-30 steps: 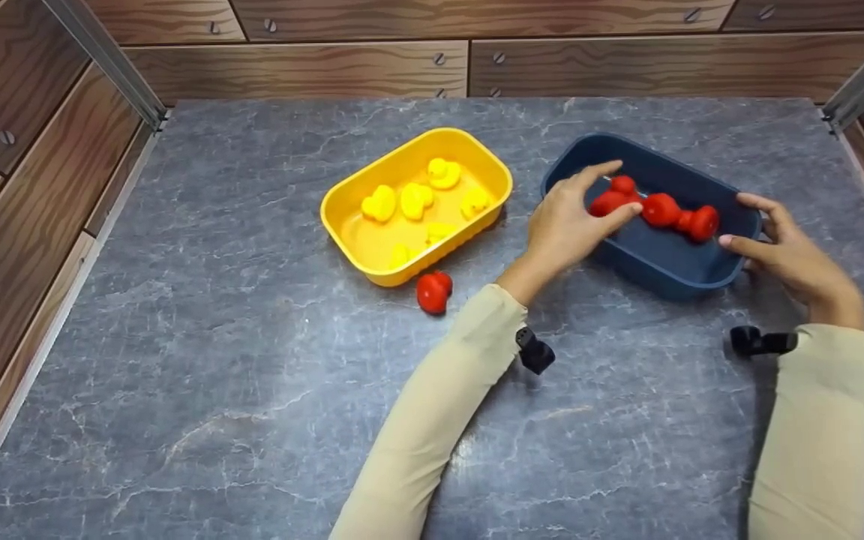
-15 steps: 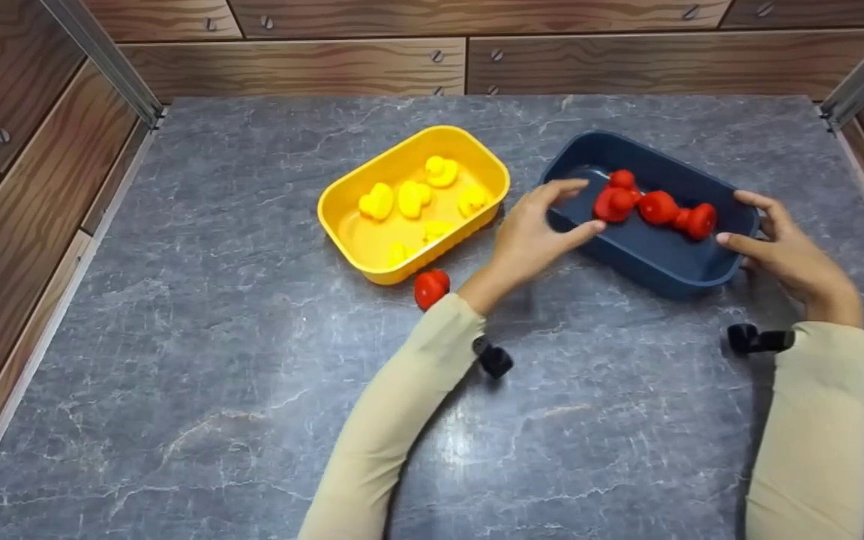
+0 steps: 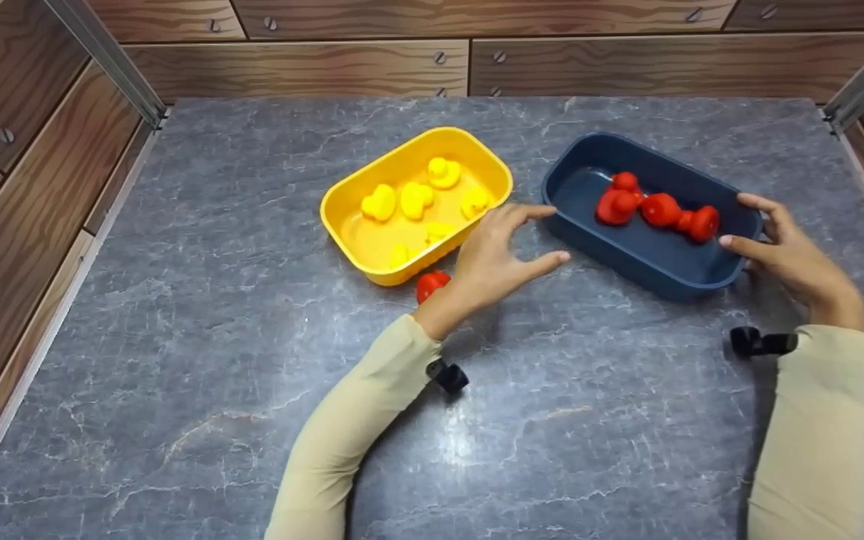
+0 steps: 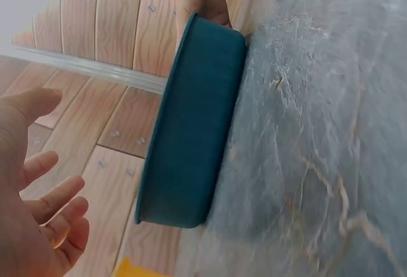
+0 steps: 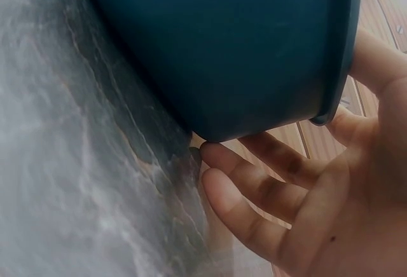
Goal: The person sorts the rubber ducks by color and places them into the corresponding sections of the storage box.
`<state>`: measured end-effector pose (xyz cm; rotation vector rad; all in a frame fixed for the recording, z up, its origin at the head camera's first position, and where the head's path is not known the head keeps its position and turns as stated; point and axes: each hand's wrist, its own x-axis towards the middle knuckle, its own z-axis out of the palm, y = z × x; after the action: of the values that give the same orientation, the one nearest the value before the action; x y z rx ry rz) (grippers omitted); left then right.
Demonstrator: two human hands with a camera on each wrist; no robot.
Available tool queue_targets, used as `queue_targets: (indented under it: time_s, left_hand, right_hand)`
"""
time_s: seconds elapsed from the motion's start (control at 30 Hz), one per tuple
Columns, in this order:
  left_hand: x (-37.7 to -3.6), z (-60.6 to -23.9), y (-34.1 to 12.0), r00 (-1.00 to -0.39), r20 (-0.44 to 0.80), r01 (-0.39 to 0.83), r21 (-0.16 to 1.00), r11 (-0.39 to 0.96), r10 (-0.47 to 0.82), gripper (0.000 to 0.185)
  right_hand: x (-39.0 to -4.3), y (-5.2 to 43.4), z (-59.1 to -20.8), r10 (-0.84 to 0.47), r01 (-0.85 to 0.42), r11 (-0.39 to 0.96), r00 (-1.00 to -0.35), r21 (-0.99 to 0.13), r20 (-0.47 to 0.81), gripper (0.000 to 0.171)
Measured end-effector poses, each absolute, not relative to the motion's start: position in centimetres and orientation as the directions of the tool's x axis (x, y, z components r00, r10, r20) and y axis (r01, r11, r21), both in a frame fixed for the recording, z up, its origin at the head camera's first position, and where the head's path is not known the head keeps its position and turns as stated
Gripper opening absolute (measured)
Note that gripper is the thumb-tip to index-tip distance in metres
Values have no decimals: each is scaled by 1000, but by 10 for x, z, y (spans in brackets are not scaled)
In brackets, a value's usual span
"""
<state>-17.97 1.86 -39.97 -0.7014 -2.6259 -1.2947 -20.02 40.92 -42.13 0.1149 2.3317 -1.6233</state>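
Note:
My left hand (image 3: 488, 259) hangs between the two bins with its fingers and thumb spread apart, nothing held. Beneath its wrist a red rubber toy (image 3: 430, 285) lies on the table, partly hidden. My right hand (image 3: 799, 259) holds the right end of the dark blue bin (image 3: 657, 274). Its thumb is over the rim, while in the right wrist view several fingers (image 5: 254, 185) touch the outer wall. Red rubber toys lie inside this bin, among them a duck-like one (image 3: 617, 206). The left wrist view shows the bin's long side (image 4: 191, 124).
A yellow bin (image 3: 342, 244) with several yellow rubber ducks (image 3: 416, 199) stands left of the dark blue one. Both rest on a grey marbled table (image 3: 199, 337). Wood-patterned panels (image 3: 297, 71) border the back and sides.
The left hand has withdrawn from the dark blue bin and moved left toward the yellow bin, empty. A red toy now sits in the dark blue bin where it was. The right hand keeps its place.

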Motion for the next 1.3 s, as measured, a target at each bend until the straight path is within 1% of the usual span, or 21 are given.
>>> queue_targets:
  time_s: [0.13, 0.43, 0.63, 0.9, 1.13, 1.3]
  left_hand:
    - [-178, -395, 0, -871, 322, 482, 702, 524, 371, 58]
    - [-171, -385, -42, -868, 323, 486, 709, 511, 378, 58]
    - [-165, -377, -66, -890, 265, 443, 690, 572, 370, 59]
    - [-158, -377, -82, -899, 204, 422, 644, 638, 389, 58]
    - [-157, -378, -92, -901, 178, 414, 621, 666, 394, 58]
    - [-158, -377, -100, -904, 146, 399, 621, 674, 401, 59]
  right_hand:
    - [-200, 409, -421, -107, 238, 324, -952, -916, -285, 64]
    - [-200, 409, -421, -95, 234, 363, -954, -902, -286, 63]
    - [-199, 410, -421, -89, 243, 397, -949, -885, -301, 64]
    - [-199, 411, -421, -91, 253, 399, -946, -881, -312, 64]
    - [-199, 412, -421, -95, 213, 427, -956, -879, -278, 63]
    - [-199, 412, -420, -97, 223, 391, -955, -893, -281, 62]
